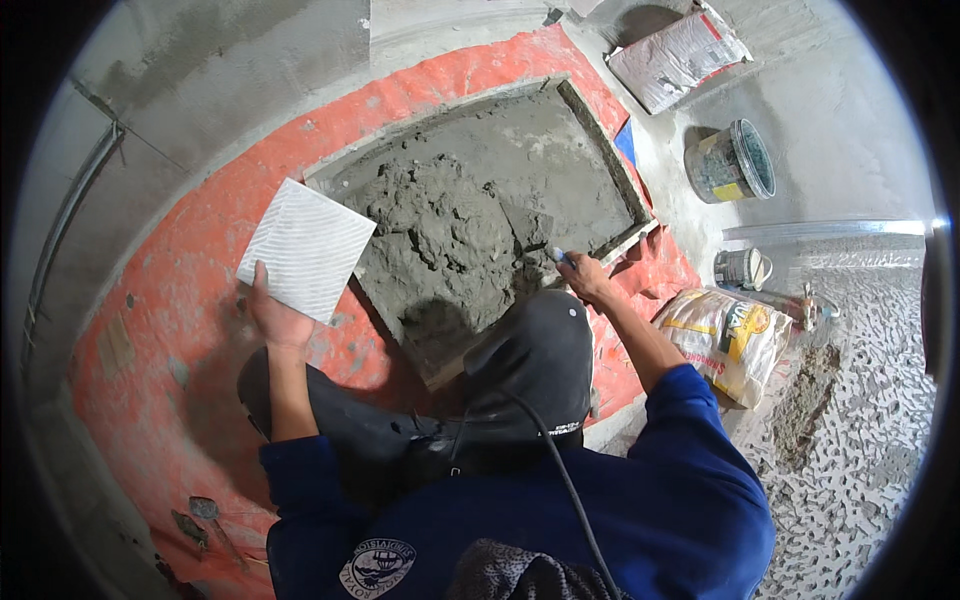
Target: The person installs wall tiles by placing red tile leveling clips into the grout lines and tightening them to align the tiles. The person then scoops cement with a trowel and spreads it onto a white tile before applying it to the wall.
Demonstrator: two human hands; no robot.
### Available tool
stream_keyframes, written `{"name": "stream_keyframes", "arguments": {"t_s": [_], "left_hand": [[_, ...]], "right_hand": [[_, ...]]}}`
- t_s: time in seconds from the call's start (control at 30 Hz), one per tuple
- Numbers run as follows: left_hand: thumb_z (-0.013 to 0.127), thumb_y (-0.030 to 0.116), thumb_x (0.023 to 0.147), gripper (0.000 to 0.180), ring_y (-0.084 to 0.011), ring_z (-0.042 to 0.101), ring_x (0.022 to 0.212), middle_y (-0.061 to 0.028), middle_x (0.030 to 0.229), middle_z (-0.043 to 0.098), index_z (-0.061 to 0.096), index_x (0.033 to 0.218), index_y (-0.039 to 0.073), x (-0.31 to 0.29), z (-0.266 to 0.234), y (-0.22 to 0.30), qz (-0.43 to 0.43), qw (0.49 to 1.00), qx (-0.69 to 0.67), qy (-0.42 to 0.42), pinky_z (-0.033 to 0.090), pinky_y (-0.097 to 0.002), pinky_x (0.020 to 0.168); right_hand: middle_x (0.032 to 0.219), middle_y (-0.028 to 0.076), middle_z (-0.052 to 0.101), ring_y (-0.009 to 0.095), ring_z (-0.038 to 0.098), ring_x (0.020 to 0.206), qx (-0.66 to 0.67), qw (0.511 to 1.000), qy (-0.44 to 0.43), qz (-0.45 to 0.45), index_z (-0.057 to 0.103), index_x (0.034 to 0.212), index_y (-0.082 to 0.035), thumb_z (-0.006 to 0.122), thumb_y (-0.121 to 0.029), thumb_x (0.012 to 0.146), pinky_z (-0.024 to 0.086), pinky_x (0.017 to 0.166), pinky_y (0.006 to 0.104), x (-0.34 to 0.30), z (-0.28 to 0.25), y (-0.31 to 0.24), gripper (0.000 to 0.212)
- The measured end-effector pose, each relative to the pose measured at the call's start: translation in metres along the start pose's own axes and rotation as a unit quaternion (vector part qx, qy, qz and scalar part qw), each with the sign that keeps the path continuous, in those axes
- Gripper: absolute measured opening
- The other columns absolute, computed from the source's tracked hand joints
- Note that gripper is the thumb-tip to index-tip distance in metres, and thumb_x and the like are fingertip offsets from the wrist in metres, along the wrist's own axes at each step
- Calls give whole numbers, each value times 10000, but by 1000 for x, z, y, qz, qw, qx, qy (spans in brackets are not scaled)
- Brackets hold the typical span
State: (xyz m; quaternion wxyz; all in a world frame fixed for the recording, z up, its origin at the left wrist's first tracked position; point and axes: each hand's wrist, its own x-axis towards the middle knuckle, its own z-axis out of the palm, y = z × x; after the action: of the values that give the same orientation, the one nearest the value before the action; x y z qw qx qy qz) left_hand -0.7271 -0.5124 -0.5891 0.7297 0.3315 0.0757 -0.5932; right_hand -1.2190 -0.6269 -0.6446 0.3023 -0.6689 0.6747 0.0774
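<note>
My left hand (277,318) is closed on the lower edge of a square white tile (306,248), whose face is marked with wavy ridges. To the right, my right hand (585,276) grips a trowel by its handle (562,257). The trowel's blade (527,225), coated in grey, rests in a heap of wet mortar (435,230). That mortar lies in a shallow rectangular mixing tray (612,150) in front of my bent legs. The tile is held just left of the tray's edge.
Under the tray spreads a red sheet (180,290). Along the right are a white sack (680,58), a bucket (730,162), a smaller pail (740,268) and a yellow-white bag (725,340). A hammer-like tool (205,510) lies at lower left. Rough mortar (850,450) covers the right side.
</note>
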Motion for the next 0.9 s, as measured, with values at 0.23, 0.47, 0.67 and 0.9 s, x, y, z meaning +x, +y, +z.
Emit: {"name": "stream_keyframes", "arguments": {"t_s": [0.23, 0.47, 0.67, 0.9], "left_hand": [[388, 445, 990, 543, -296, 462, 1225, -114, 1338, 483, 415, 1347, 37, 0, 1, -1, 28, 999, 36, 13, 377, -478, 1024], [326, 553, 973, 617, -280, 451, 1239, -75, 1364, 469, 410, 1365, 84, -7, 18, -8, 19, 1000, 17, 18, 371, -459, 1030], [301, 575, 969, 644, -271, 440, 1255, -68, 1380, 457, 397, 1378, 86, -4, 19, -18, 18, 999, 27, 2, 363, -442, 1040], [301, 571, 969, 661, -289, 448, 1259, -87, 1385, 465, 378, 1396, 72, 6, 18, -28, -12, 999, 20, -25, 356, -448, 1054]], "right_hand": [[1009, 229, 658, 407, 624, 975, -23, 994, 76, 73, 584, 1162, -82, 530, -396, 892, 487, 814, 472, 7, -32, 37, 418], [905, 237, 662, 385, 645, 879, -8, 999, 32, -21, 625, 1037, -21, 563, -317, 875, 486, 767, 470, 40, -10, 4, 343], [765, 174, 629, 250, 630, 731, 80, 995, -58, -20, 628, 1102, -18, 614, -348, 871, 486, 688, 405, 61, -11, -19, 403], [714, 44, 591, 121, 528, 622, 254, 965, -67, 6, 641, 1114, -5, 620, -349, 896, 440, 574, 306, 25, -12, -1, 407]]}}
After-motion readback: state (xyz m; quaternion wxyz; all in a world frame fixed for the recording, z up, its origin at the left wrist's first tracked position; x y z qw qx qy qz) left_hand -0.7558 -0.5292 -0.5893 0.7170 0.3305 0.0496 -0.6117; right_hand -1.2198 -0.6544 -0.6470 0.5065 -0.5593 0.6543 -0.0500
